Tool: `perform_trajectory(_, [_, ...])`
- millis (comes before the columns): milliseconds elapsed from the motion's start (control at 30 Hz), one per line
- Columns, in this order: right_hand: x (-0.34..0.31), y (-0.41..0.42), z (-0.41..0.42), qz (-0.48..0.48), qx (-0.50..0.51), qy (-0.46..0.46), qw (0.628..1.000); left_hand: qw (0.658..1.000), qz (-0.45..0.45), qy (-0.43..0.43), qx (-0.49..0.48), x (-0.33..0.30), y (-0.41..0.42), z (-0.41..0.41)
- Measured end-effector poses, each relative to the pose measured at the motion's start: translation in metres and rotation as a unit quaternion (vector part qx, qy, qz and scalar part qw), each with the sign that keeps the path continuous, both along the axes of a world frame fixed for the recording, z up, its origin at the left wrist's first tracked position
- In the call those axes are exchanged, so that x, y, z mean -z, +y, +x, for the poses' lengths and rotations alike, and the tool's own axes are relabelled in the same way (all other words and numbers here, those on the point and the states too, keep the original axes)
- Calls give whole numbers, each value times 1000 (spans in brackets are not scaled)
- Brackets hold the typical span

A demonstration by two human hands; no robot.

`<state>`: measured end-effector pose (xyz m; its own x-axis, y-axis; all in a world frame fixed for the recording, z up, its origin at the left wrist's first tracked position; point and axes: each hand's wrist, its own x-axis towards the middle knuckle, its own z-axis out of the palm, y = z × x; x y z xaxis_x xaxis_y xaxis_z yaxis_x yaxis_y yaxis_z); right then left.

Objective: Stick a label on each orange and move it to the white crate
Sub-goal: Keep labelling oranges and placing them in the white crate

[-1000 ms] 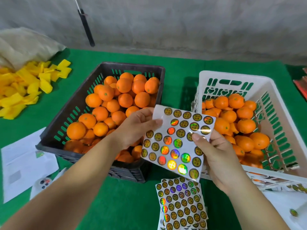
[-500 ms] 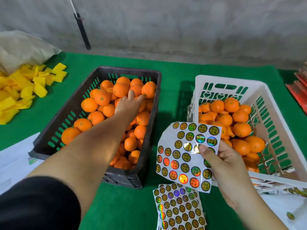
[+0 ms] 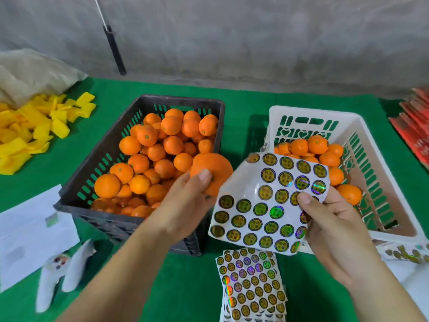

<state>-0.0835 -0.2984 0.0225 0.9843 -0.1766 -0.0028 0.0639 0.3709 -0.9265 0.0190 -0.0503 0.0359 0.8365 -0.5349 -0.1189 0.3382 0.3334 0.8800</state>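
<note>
Your left hand (image 3: pixel 185 205) gripped a round, glossy orange (image 3: pixel 214 169), thumb curled over its front, lifted just above the near right corner of the black slatted plastic crate (image 3: pixel 97 163). Your right hand (image 3: pixel 334 231) pinched the curling white sheet of round holographic labels (image 3: pixel 267 205), thumb pressed on one label, the sheet's edge touching the fruit beyond your left fingertips. That bent sheet could have flopped against the orange and stuck a label crooked; the smooth peel could also have slipped from your thumb before reaching the white plastic crate (image 3: pixel 362 140) past your right knuckles
</note>
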Motion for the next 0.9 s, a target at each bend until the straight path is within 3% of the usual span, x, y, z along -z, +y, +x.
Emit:
perform_trajectory(167, [-8,0,-12,-42,44,18,998,984,-161,27,65,-1,5,-34])
perform_trajectory(267, [-11,-2,-24,-65,47,22,997,974,-203,27,98,7,10,-42])
perform_trajectory(367, [-15,-2,-32,-85,19,25,996,973,-209,51,88,10,11,-49])
perform_trajectory(500, [-16,11,-34,-191,79,53,977,994,-111,4,7,10,1,-61])
perform_trajectory(567, [-20,23,-39,-381,172,29,908,998,-59,-6,-13,12,1,-71])
perform_trajectory(633, [-30,31,-46,-561,249,-123,780,999,-1,-41,-10,10,2,-79])
perform_trajectory(667, [-37,33,-48,-611,239,-197,729,998,22,-60,-5,8,2,-82])
perform_trajectory(700, [-43,35,-49,-635,203,-244,705,997,30,-77,-1,6,0,-85])
perform_trajectory(767, [-49,35,-47,-628,132,-246,726,995,22,-98,13,2,-3,-90])
perform_trajectory(900, [-52,34,-44,-450,68,-137,880,992,17,-121,21,-1,-2,-96])
